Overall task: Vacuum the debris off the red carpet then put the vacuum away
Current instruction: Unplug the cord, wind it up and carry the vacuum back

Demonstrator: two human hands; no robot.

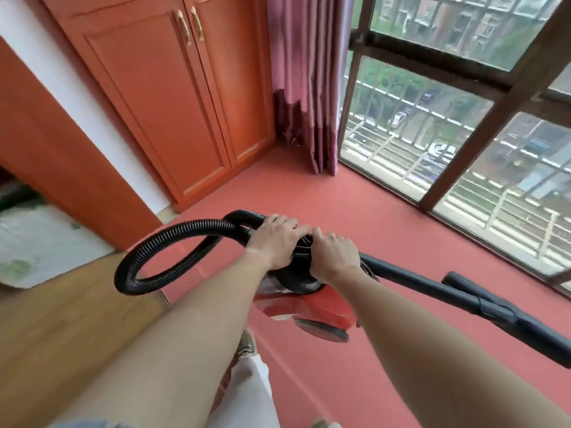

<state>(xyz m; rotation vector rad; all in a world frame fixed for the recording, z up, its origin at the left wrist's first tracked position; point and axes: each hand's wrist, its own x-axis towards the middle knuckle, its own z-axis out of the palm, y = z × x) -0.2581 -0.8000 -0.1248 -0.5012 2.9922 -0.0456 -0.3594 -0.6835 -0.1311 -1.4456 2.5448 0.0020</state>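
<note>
Our right hand (335, 257) grips the red canister vacuum (309, 307) just beneath it, over the red carpet (355, 205); our left hand (275, 239) covers the corrugated hose (185, 231), grip unclear. The slack loop left of it could snag.

Red vacuum (312, 307), black ribbed hose (173, 239), red carpet (355, 208), purple curtain (304, 72)

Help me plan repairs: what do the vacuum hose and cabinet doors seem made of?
Vacuum hose: black ribbed plastic, apparently flexible, since it curls in a loop. Cabinet doors: reddish-orange wood or laminate, smooth satin finish, with raised panel frames.
</note>
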